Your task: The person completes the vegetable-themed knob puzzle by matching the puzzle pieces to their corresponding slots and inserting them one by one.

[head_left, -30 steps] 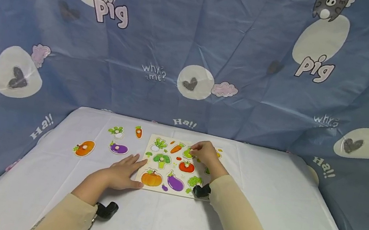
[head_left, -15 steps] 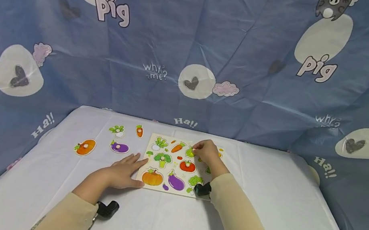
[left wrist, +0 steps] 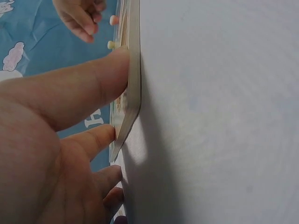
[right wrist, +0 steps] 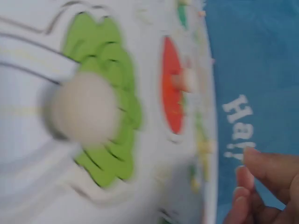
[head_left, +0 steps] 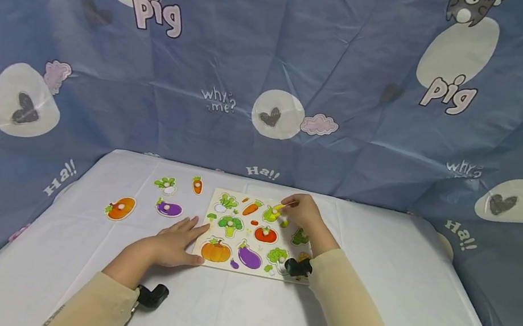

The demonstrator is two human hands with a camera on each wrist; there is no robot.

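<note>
My left hand (head_left: 175, 244) rests at the left edge of a white vegetable puzzle board (head_left: 233, 268), fingers spread. In the left wrist view its thumb (left wrist: 103, 77) lies against the board's edge. My right hand (head_left: 305, 213) hovers over the board's far right part. Its fingertips are close to a green-and-yellow corn piece (head_left: 272, 214); in the right wrist view nothing shows between thumb and fingers. Knobbed broccoli (head_left: 230, 227), tomato (head_left: 265, 235) and leafy green-and-white (right wrist: 114, 93) pieces sit in the board. Printed carrot (head_left: 251, 208), pumpkin (head_left: 215, 251) and eggplant (head_left: 250, 257) pictures show no knobs.
Loose knobbed pieces lie left of the board on the white tablecloth (head_left: 399, 301): a turnip (head_left: 166, 185), a carrot piece (head_left: 197, 186), an eggplant piece (head_left: 168, 208) and a pumpkin piece (head_left: 120, 208). A blue printed curtain (head_left: 362, 116) hangs behind the table.
My right hand has moved slightly right and away from the corn piece, uncovering more of it and of the board's right side. My left hand has stayed in place.
</note>
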